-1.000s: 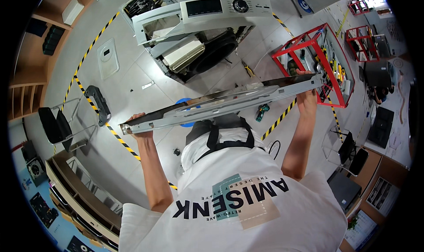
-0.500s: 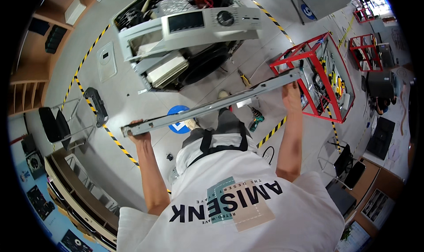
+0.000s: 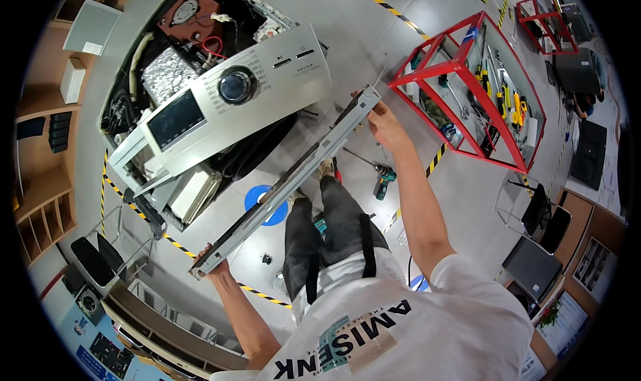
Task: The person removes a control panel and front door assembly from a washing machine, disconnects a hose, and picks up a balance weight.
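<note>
In the head view, the long grey metal panel [image 3: 292,181] is up in the air, slanting between the open white machine [image 3: 210,111] and the person's legs [image 3: 337,214]. It looks stiff and a bit heavy, and smooth metal may slip, so both ends seem good places to hold. The left hand [image 3: 215,269] curls its fingers around the low end. The right hand [image 3: 384,124] grips the high end.
</note>
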`<state>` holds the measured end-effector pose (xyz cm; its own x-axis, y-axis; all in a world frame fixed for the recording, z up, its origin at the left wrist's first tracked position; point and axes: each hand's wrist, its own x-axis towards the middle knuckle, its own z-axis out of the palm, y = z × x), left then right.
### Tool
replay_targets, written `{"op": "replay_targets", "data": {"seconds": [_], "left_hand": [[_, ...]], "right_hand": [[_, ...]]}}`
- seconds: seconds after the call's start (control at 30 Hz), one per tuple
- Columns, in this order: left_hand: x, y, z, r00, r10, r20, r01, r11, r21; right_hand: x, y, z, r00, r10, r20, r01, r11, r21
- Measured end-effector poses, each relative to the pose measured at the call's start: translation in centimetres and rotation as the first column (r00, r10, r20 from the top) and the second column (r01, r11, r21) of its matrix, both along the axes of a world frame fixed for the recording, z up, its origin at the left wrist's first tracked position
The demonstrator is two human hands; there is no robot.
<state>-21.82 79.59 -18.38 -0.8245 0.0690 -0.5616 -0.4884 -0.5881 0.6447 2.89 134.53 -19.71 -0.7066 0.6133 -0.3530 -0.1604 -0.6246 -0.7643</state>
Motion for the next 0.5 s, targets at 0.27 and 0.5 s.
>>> {"op": "replay_targets", "data": {"seconds": [0.27,0.5], "left_hand": [[1.4,-2.7,-3.2,0.962,-0.253,-0.101,0.266,0.953,0.144],[1.4,2.4,-1.5,0.993,-0.115,0.006,0.114,0.989,0.093]], "right_hand": [[-2.3,0.1,1.8,0.999,-0.051,0.000,0.051,0.999,-0.003],[-2.3,1.1,0.3,0.990,-0.104,-0.095,0.110,0.992,0.059]]}}
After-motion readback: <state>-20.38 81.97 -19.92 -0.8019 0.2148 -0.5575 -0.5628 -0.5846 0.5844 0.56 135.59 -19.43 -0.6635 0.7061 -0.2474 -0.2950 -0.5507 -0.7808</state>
